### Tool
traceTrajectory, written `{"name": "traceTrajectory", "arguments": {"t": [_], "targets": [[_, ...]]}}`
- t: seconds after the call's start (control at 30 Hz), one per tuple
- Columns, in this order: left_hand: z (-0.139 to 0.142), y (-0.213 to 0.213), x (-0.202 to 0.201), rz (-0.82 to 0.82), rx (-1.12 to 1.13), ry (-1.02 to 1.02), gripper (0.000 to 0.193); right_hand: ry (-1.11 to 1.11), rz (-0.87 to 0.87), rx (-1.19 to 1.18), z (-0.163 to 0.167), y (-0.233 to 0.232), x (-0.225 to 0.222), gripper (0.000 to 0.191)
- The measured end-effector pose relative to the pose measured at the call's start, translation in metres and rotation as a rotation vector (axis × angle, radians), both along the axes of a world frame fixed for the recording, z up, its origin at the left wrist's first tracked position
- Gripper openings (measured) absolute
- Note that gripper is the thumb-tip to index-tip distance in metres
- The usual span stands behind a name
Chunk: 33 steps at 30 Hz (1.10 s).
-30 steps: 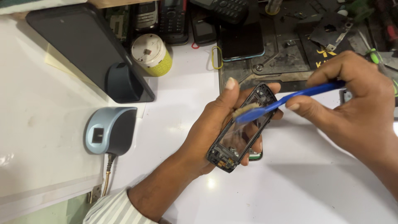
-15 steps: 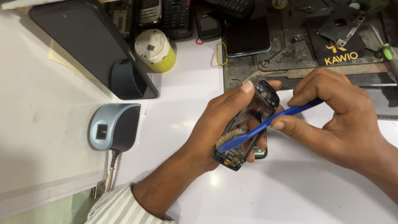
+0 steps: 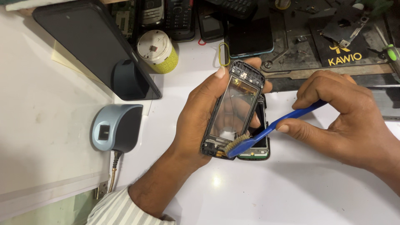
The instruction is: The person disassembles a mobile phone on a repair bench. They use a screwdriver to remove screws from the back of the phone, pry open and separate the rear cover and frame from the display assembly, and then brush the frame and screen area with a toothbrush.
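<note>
My left hand [image 3: 196, 112] grips a black phone frame [image 3: 233, 106] with a clear window, tilted upright above the white table. My right hand [image 3: 346, 121] holds a blue toothbrush [image 3: 271, 129] by its handle. The bristles rest on the lower end of the frame. Behind the frame, a second phone part [image 3: 259, 146] with a dark screen lies on the table, partly hidden.
A grey-blue scanner [image 3: 114, 127] with a cable sits to the left. A dark tablet [image 3: 91, 46] leans on a stand beside a white and yellow-green tub [image 3: 158, 52]. Several old phones [image 3: 179, 14] and a black repair mat [image 3: 333, 46] with tools fill the back.
The brush head has moved from the upper part of the frame down to its lower end. My left hand has turned the frame more upright.
</note>
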<state>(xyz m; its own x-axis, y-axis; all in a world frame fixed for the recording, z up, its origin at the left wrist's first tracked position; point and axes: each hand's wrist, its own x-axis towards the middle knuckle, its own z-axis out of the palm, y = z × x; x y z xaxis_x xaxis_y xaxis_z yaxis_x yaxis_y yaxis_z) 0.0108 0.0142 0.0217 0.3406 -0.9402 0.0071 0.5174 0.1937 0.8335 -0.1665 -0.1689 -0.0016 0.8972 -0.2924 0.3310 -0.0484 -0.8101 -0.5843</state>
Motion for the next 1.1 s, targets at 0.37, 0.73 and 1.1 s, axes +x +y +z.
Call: {"name": "traceTrajectory", "arguments": {"t": [0.37, 0.73, 1.1], "targets": [[0.007, 0.002, 0.0, 0.0, 0.066, 0.052, 0.065, -0.061, -0.096, 0.109, 0.003, -0.009, 0.002, 0.036], [0.005, 0.003, 0.001, -0.01, 0.034, 0.062, 0.064, -0.014, -0.136, 0.172, -0.002, -0.014, -0.001, 0.033], [0.005, 0.002, 0.003, 0.038, 0.047, 0.033, 0.065, 0.079, -0.051, 0.014, -0.001, -0.003, 0.001, 0.038]]}}
